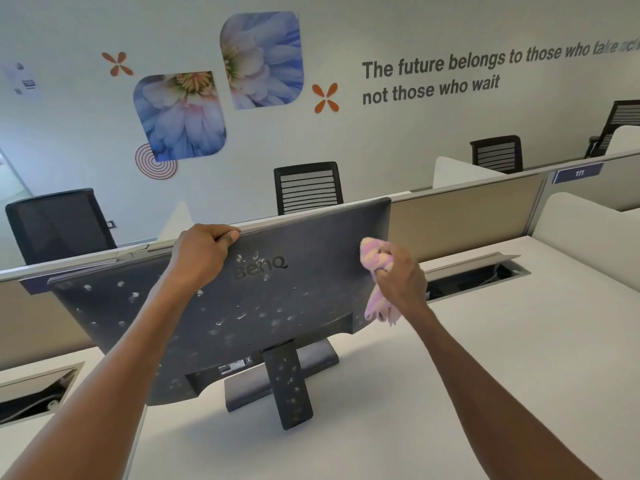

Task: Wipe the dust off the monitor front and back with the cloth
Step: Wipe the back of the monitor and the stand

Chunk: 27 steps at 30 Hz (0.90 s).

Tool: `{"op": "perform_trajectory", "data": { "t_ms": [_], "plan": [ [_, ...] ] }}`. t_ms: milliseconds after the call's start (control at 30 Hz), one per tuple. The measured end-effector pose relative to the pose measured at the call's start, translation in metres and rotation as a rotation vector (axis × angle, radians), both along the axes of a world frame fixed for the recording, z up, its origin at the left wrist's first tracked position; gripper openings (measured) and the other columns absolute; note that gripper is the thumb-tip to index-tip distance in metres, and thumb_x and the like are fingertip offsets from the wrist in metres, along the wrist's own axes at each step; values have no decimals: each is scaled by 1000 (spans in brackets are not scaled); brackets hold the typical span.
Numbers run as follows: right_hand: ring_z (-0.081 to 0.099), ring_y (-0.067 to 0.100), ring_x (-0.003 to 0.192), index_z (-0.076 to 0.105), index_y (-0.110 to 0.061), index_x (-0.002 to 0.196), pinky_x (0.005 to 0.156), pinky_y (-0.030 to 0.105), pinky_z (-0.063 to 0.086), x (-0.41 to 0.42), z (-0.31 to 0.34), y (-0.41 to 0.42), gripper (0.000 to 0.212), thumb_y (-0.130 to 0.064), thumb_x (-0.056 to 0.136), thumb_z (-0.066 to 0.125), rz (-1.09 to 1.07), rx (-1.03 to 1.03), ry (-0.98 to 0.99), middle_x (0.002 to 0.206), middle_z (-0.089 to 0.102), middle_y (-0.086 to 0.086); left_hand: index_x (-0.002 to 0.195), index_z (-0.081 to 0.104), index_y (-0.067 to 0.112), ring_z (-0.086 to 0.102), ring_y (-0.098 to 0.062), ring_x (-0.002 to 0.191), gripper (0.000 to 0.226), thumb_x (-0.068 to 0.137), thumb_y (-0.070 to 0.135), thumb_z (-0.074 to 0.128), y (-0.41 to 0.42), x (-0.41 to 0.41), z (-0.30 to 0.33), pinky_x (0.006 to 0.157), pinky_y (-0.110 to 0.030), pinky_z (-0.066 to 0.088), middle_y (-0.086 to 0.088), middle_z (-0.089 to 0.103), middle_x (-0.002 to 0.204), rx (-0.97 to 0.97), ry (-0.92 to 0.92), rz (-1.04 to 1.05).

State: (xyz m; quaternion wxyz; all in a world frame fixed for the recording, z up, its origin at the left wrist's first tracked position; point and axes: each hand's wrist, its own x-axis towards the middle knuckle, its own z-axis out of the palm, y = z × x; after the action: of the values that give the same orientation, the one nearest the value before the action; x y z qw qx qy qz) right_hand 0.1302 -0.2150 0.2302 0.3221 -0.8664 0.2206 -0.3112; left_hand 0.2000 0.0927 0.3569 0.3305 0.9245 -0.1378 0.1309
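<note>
Head view is showing the monitor [242,306] standing on the white desk [519,358] with its back turned toward the person, tilted, at the centre of frame. Left hand [204,251] is curling over the top edge at about 11 o'clock from the logo, steadying the panel. Right hand [401,275] is gripping the bunched pink-and-yellow cloth [375,258] against the back near the 3 o'clock edge. Pale dust spots are dotting the casing and the stand [287,386], so the back-wiping step seems barely begun. Next, the cloth probably needs sweeping toward 9 o'clock across the spots, then down the stand.
</note>
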Motion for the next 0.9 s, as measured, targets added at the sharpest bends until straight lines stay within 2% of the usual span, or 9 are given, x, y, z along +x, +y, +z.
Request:
{"op": "perform_trajectory", "data": {
  "t_ms": [100,167,300,433,567,667,767,833,900],
  "plan": [
    [59,30,97,57,-17,116,73,30,39,7,28,-9,35,-15,82,63,-15,-15,-117,109,63,7,117,72,19,59,-26,115,27,100,29,54,1,2,-1,99,-37,46,-4,70,120,-7,-6,-1],
    [58,28,95,58,-17,111,72,30,41,6,33,-5,30,-13,82,64,46,-45,-170,107,63,4,116,72,19,60,-25,113,26,100,29,55,1,3,-3,97,-36,47,-4,71,118,-17,-19,-4],
    [62,29,93,55,-22,109,71,32,47,-1,-7,-2,28,-17,83,64,140,-30,-37,103,61,-1,115,73,21,62,-25,104,25,99,30,55,1,5,-5,87,-32,47,-4,72,113,-29,-28,0],
    [61,36,101,55,-18,117,74,34,42,3,-16,-18,33,-17,84,60,-7,27,52,113,63,10,115,73,20,60,-21,99,25,100,30,55,2,4,-5,83,-29,44,-4,72,113,-29,-34,-2],
    [58,33,100,55,-16,121,75,32,41,12,20,-28,37,-15,84,60,-34,33,-89,113,63,9,114,73,20,62,-24,103,25,99,29,56,3,4,-5,88,-33,49,-4,72,113,-50,-26,-1],
    [58,29,94,56,-17,114,74,30,40,6,22,-19,33,-11,83,63,78,11,-150,111,63,6,114,73,20,61,-24,103,25,99,29,56,2,6,-6,87,-32,47,-4,72,114,-51,-29,2],
    [61,34,94,55,-16,113,71,30,41,-2,-5,-15,29,-14,85,62,115,-11,-13,108,63,8,115,73,19,60,-23,104,25,99,28,55,-1,5,-5,83,-29,43,-5,71,115,-37,-39,6],
    [60,38,99,54,-14,117,71,30,39,-2,-13,-22,31,-16,87,60,42,27,76,110,63,12,116,73,18,60,-24,108,25,100,28,55,-1,4,-5,84,-28,42,-4,71,117,-32,-41,1],
    [59,38,103,53,-14,121,73,33,40,3,-6,-29,33,-16,88,58,-18,64,71,114,63,14,116,72,18,61,-24,109,26,100,28,55,1,2,-5,86,-29,43,-5,71,118,-34,-34,-2]
  ]
}}
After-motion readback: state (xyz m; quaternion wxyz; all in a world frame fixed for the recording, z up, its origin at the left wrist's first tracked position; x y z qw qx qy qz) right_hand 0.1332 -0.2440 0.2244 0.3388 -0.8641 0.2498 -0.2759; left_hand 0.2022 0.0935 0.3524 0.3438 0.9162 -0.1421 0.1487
